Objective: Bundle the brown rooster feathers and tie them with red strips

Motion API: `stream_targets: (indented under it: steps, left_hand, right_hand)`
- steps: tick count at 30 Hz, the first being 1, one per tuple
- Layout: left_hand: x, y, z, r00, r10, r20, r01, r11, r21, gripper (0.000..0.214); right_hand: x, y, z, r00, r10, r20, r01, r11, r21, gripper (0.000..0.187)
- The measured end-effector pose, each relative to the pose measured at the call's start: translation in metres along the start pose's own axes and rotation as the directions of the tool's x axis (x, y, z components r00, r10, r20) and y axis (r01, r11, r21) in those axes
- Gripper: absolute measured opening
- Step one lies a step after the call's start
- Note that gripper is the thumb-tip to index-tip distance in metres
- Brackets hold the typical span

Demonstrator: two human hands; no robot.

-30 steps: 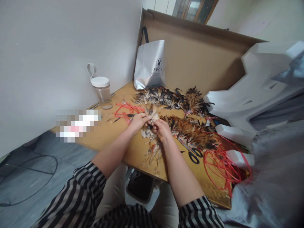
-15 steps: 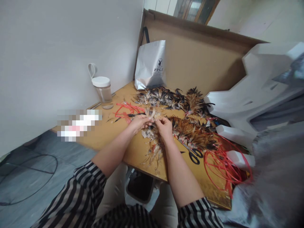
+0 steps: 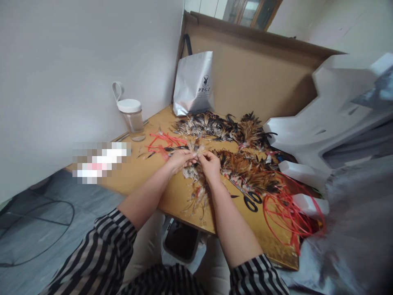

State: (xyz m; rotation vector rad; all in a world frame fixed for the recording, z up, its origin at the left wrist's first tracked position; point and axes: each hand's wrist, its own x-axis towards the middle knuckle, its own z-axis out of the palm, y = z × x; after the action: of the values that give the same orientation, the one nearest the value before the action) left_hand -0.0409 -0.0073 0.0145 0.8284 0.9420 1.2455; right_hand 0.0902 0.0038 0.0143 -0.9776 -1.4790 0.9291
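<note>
A small tuft of pale tan feathers [image 3: 196, 144] stands up between my two hands over the table. My left hand [image 3: 181, 160] pinches it at the base from the left. Close against it, my right hand [image 3: 210, 164] is closed on the same tuft with thumb and forefinger. The fingertips nearly meet, and the quill ends are hidden by them. Beneath and right of my hands lies a row of brown feathers [image 3: 250, 170]. Loose pale feathers [image 3: 198, 198] lie on the tabletop below my wrists. Black-handled scissors [image 3: 251, 200] rest to the right of my right forearm.
Darker feathers [image 3: 215, 125] lie behind my hands, before a silver bag [image 3: 193, 84]. Red plastic strips [image 3: 164, 141] are at left, and a red tangle [image 3: 290, 213] at right. A lidded cup [image 3: 132, 116] stands by the wall. White foam pieces [image 3: 294, 176] border the right side.
The feather tuft is more upright and spread between my fingers. My hands stay together in nearly the same place; the whole view has shifted slightly.
</note>
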Motion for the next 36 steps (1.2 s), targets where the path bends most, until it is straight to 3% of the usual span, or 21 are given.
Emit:
stream_targets:
  steps: [16, 30, 36]
  left_hand:
    - [0.0, 0.001, 0.003, 0.996, 0.07, -0.063, -0.061, 0.989, 0.134, 0.018]
    - [-0.002, 0.001, 0.006, 0.993, 0.081, -0.081, -0.07, 0.99, 0.122, 0.022]
    - [-0.002, 0.001, 0.007, 0.982, 0.169, -0.084, -0.148, 0.965, 0.218, 0.019]
  right_hand:
    - [0.001, -0.003, 0.001, 0.985, 0.175, 0.006, -0.175, 0.981, 0.088, 0.022]
    - [0.003, 0.009, 0.0, 0.998, 0.07, -0.007, -0.07, 0.998, -0.01, 0.025]
    - [0.002, 0.006, 0.001, 0.992, 0.123, -0.007, -0.123, 0.992, -0.01, 0.028]
